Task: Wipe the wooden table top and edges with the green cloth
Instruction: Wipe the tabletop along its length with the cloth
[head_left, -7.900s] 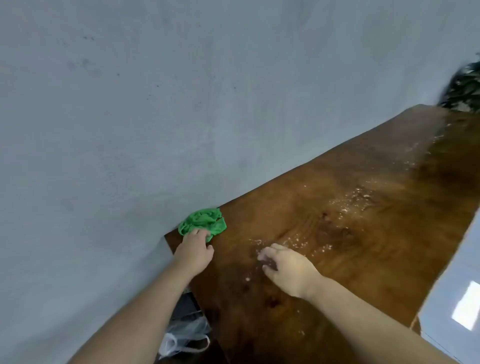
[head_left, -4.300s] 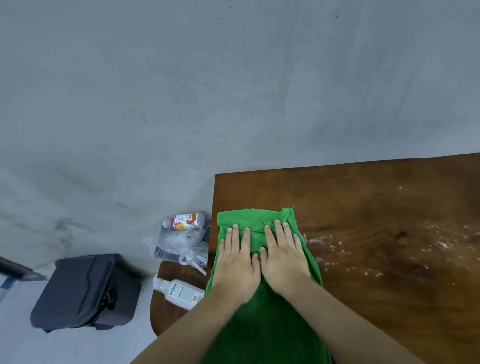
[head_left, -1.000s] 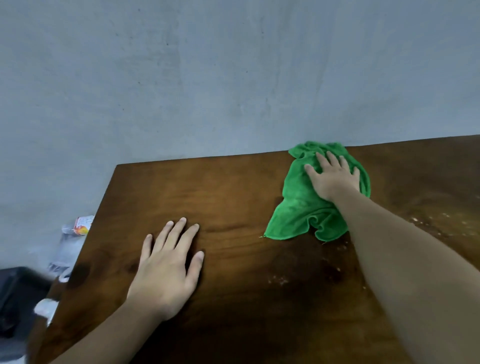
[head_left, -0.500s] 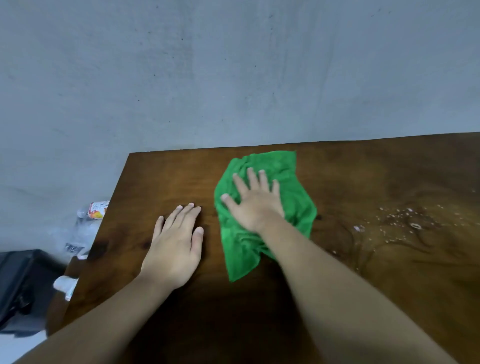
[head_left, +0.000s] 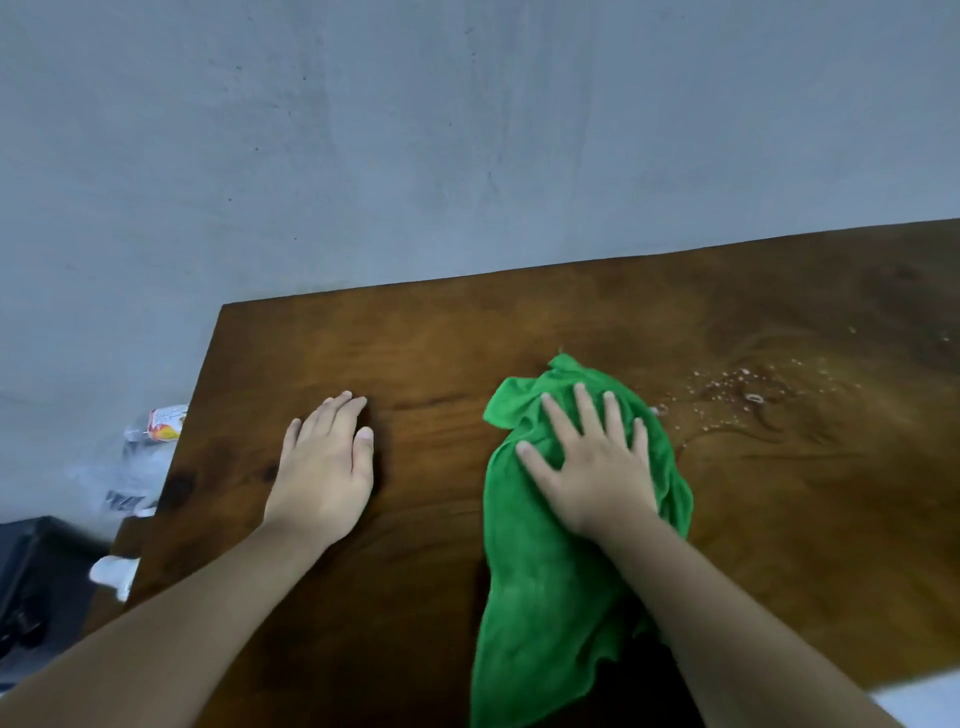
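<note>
The wooden table (head_left: 519, 332) fills the lower view, its far edge against the grey wall (head_left: 363, 130) and its left far corner bare. On it the green cloth (head_left: 545, 582) lies bunched a little right of the middle, trailing back toward the near edge. The right hand (head_left: 592, 467) presses flat on the cloth's far end, fingers spread, palm down, not clenched: it pins the cloth rather than gripping it. The left hand (head_left: 324, 467) rests open and empty on bare wood nearer the left edge, well apart from the cloth, seemingly as a brace. Small pale wet spots (head_left: 737, 389) speckle the top just right of the cloth, toward the right edge. Beyond the left edge a plastic bag (head_left: 140, 462) and a small carton (head_left: 166, 422) sit lower down. The step in hand looks like wiping the top, with the edges not yet reached. The next move likely calls for pushing the cloth rightward over the spots, keeping the palm's pressure even. Half a second ago the cloth lay closer to the left hand; it has since slid right and nearer the spots, while the left hand has stayed planted.
</note>
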